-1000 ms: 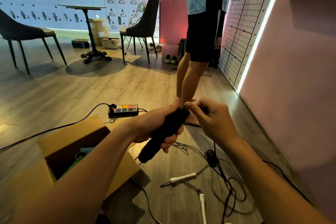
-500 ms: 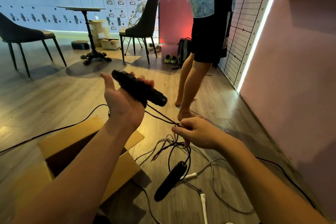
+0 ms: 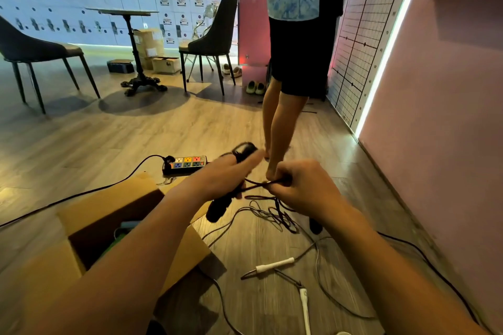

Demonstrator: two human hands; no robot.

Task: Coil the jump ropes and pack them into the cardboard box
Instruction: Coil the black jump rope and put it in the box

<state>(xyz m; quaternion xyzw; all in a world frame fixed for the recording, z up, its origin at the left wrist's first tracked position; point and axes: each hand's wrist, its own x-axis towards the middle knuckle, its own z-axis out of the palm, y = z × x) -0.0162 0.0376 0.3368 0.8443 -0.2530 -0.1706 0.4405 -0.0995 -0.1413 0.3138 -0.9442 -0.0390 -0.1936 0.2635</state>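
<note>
Left hand [image 3: 226, 175] grips the black handle [image 3: 217, 207] while the right hand [image 3: 296, 187] beside it pinches the cord [image 3: 258, 185], so keep wraps tight and even imo.

2 bare forearms are reaching into view from the near edge, 1 from the near left and 1 from the near right, each narrowing toward its wrist. No sleeve, glove, watch, band or ring is showing on either. The bare left hand [image 3: 227, 175] is appearing slightly blurred, its fingers smeared at the tips. The bare right hand [image 3: 300, 189] is looking sharper, its knuckles rounded and catching warm light. Both arms are glowing under the soft orange light of the room.
</note>
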